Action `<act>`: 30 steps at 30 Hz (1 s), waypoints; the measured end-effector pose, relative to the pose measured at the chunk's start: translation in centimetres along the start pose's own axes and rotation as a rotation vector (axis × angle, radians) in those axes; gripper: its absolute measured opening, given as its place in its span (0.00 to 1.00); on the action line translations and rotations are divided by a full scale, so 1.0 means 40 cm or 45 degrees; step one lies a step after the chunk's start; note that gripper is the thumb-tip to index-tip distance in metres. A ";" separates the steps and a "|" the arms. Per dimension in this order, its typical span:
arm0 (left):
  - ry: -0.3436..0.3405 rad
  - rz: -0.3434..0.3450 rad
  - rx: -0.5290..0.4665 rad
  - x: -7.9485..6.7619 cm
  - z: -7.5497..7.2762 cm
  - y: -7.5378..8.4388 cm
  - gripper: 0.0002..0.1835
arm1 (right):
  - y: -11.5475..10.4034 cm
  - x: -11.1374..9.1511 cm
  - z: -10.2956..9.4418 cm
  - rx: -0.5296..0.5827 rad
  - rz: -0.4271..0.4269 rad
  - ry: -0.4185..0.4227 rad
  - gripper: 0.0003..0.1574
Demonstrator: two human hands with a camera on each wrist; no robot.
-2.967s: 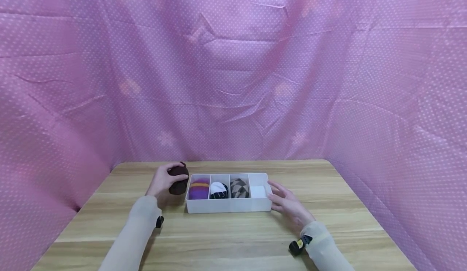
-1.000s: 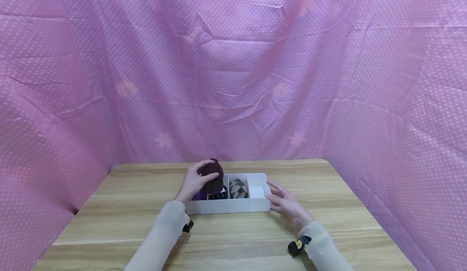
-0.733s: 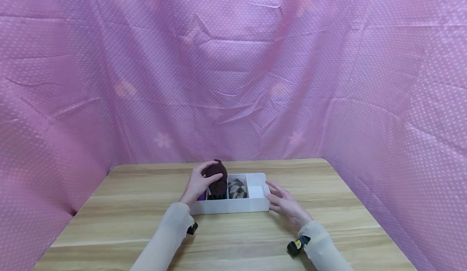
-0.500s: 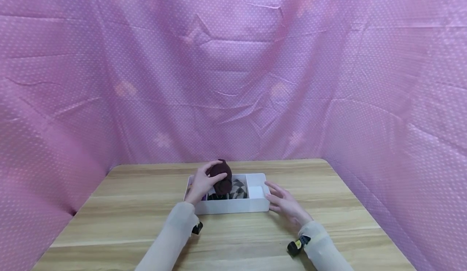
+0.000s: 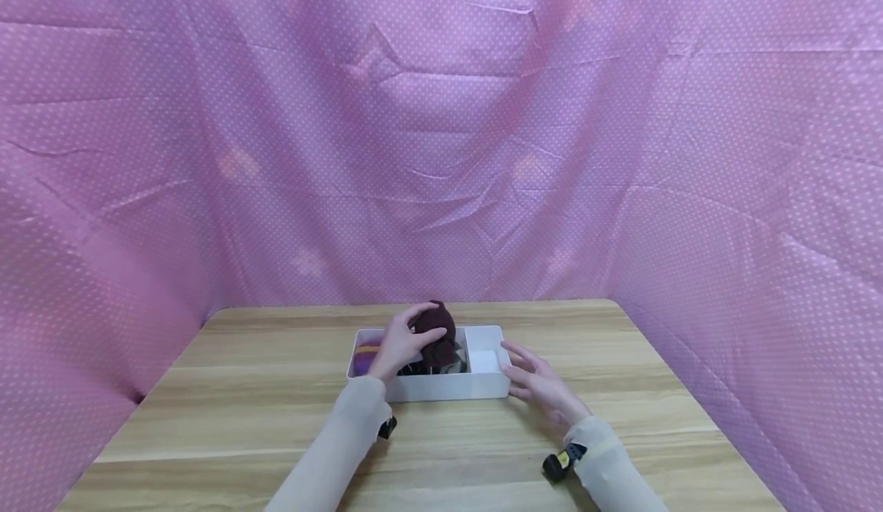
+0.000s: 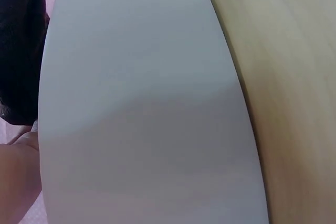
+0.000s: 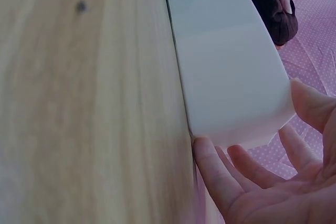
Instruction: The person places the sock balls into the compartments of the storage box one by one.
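My left hand (image 5: 402, 346) pinches a dark brown rolled pair of socks (image 5: 442, 317) between thumb and fingers, above the third compartment of a white divided box (image 5: 441, 389). That roll also shows at the upper left of the left wrist view. Beneath it, a checkered grey-brown sock roll (image 5: 458, 364) is mostly covered. A black-and-white sock roll beside it is largely hidden by my hand. Purple socks with an orange stripe (image 5: 368, 352) lie in the leftmost compartment. My right hand (image 5: 543, 388) touches the box's right end with extended fingertips; the right wrist view shows its fingers spread there.
The box's rightmost compartment (image 5: 484, 341) shows only its white inside. A wood-grain table (image 5: 586, 343) carries the box, and pink dotted cloth (image 5: 441, 152) hangs behind and on both sides. Black wrist cameras (image 5: 564, 462) are strapped to both wrists.
My left hand has carried the dark brown socks rightward from beside the box, across the first two compartments to above the third. My right hand stays at the box's right end.
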State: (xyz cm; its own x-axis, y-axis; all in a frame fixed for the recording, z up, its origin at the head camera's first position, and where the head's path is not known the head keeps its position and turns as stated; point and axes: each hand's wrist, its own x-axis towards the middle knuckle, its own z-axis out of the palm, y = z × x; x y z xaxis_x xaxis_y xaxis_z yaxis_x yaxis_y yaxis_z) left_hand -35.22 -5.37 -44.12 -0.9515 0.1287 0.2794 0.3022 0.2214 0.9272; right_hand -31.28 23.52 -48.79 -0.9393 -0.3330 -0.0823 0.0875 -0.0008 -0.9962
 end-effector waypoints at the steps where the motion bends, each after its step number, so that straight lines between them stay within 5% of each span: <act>1: -0.005 0.001 -0.001 0.004 0.002 -0.001 0.25 | 0.000 0.002 0.001 0.000 0.001 0.002 0.39; 15: -0.020 0.054 0.098 0.038 0.053 -0.009 0.24 | -0.003 0.020 0.018 0.018 -0.005 0.027 0.39; 30: -0.035 0.141 -0.043 0.063 0.084 -0.018 0.25 | 0.002 0.043 0.025 0.041 -0.012 0.056 0.40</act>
State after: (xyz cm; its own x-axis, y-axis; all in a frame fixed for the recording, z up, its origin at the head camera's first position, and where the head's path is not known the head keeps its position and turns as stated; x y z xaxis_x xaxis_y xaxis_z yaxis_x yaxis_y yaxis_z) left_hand -37.66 -1.96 -44.93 -0.9104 0.1774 0.3738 0.4026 0.1718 0.8991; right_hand -32.57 22.00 -48.99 -0.9539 -0.2907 -0.0745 0.0884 -0.0348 -0.9955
